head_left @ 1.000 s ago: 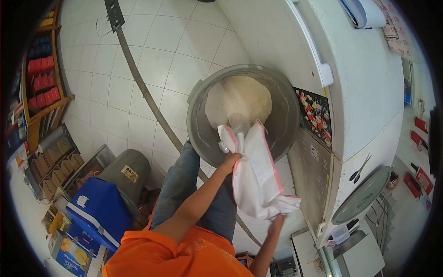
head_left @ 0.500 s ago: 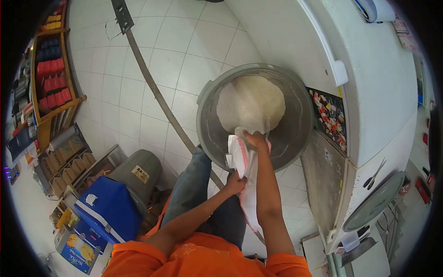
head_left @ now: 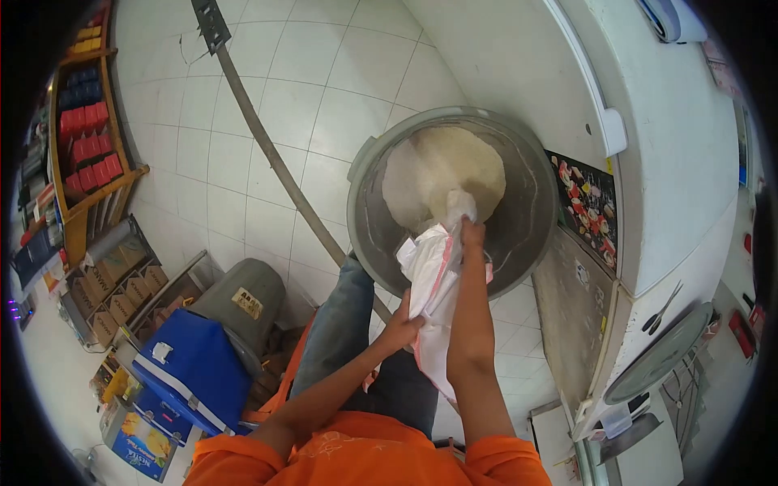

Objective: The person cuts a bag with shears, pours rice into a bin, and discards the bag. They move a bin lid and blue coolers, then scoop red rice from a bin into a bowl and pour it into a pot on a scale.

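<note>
Seemingly mid-emptying; any further tilt calls for a firm two-handed hold | left hand (head_left: 397, 332): forearm slanting inward, fingers clenched on white bag (head_left: 429, 271) | bag: far end over pale heap (head_left: 466, 158) inside grey tub (head_left: 525, 227) | right hand (head_left: 472, 234): arm stretched forward, fingers gripping far end

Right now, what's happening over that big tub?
A person in an orange shirt holds a white sack with both hands, the right hand near its mouth and the left hand lower down. The sack reaches over the rim of the round gray tub. A pale, grainy heap lies inside the tub.
</note>
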`<action>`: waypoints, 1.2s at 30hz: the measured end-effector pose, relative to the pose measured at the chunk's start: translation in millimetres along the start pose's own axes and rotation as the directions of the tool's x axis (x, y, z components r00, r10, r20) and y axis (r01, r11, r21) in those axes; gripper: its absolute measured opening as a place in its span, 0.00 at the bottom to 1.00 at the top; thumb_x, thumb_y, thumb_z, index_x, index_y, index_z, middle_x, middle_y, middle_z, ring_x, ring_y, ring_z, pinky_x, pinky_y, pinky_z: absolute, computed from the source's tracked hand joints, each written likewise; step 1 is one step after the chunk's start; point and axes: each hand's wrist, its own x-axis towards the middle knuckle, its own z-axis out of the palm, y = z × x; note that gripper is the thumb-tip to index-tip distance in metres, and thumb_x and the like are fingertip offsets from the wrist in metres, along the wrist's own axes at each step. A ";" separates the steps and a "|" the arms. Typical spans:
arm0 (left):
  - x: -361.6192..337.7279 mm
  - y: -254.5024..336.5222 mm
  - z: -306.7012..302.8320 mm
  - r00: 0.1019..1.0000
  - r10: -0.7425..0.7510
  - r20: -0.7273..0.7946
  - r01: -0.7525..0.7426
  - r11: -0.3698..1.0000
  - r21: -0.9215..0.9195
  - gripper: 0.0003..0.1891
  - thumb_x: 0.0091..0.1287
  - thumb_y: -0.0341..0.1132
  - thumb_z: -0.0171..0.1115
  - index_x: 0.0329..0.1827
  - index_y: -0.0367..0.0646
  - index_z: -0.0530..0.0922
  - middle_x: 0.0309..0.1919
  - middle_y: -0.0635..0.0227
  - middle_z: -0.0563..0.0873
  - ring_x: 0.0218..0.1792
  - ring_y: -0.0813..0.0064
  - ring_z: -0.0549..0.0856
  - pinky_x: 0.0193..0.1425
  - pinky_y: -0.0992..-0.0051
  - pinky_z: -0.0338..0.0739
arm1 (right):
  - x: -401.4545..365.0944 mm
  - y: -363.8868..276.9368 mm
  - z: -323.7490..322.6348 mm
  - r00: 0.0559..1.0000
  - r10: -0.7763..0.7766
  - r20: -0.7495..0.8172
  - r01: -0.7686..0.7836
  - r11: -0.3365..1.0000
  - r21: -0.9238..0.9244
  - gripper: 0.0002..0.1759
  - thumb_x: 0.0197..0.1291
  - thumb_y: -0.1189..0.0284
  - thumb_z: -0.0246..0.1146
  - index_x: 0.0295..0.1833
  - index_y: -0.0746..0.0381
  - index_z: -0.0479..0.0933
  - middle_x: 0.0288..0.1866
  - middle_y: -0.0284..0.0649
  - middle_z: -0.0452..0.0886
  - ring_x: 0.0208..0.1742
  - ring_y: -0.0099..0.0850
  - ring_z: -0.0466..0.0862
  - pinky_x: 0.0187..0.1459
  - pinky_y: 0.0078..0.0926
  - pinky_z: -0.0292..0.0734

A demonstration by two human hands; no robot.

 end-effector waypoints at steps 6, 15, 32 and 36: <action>-25.0 31.6 -2.0 0.987 0.159 -0.007 -0.158 0.987 0.027 0.41 0.58 0.25 0.53 0.77 0.37 0.46 0.67 0.52 0.67 0.68 0.65 0.67 0.70 0.74 0.59 | 27.4 -58.0 -25.3 0.985 -0.147 -0.095 0.152 0.987 0.054 0.32 0.60 0.62 0.61 0.60 0.79 0.71 0.63 0.63 0.74 0.66 0.53 0.73 0.66 0.38 0.66; -36.4 57.8 -10.8 0.997 0.066 -0.028 -0.069 0.985 -0.157 0.41 0.53 0.26 0.49 0.75 0.39 0.50 0.65 0.59 0.67 0.65 0.69 0.68 0.68 0.77 0.59 | 75.2 -110.1 -70.0 0.989 -0.025 -0.143 0.010 0.995 -0.104 0.36 0.64 0.55 0.57 0.62 0.80 0.69 0.66 0.63 0.70 0.69 0.52 0.70 0.69 0.37 0.64; 26.7 6.0 -26.8 0.990 -0.107 -0.095 0.070 0.940 -0.334 0.18 0.55 0.25 0.52 0.51 0.37 0.71 0.25 0.77 0.66 0.31 0.80 0.68 0.36 0.77 0.64 | -63.1 -34.7 31.4 0.626 0.209 0.752 -0.326 0.945 0.009 0.57 0.51 0.30 0.59 0.72 0.66 0.62 0.67 0.51 0.72 0.62 0.44 0.75 0.59 0.39 0.71; 14.0 25.3 -25.5 0.988 -0.106 -0.108 0.072 0.959 -0.274 0.24 0.55 0.25 0.50 0.59 0.37 0.67 0.25 0.77 0.67 0.28 0.84 0.68 0.38 0.82 0.64 | -45.7 -17.9 71.7 0.835 0.084 0.544 -0.061 0.996 -0.060 0.43 0.57 0.48 0.64 0.63 0.75 0.70 0.58 0.54 0.79 0.58 0.43 0.79 0.57 0.36 0.73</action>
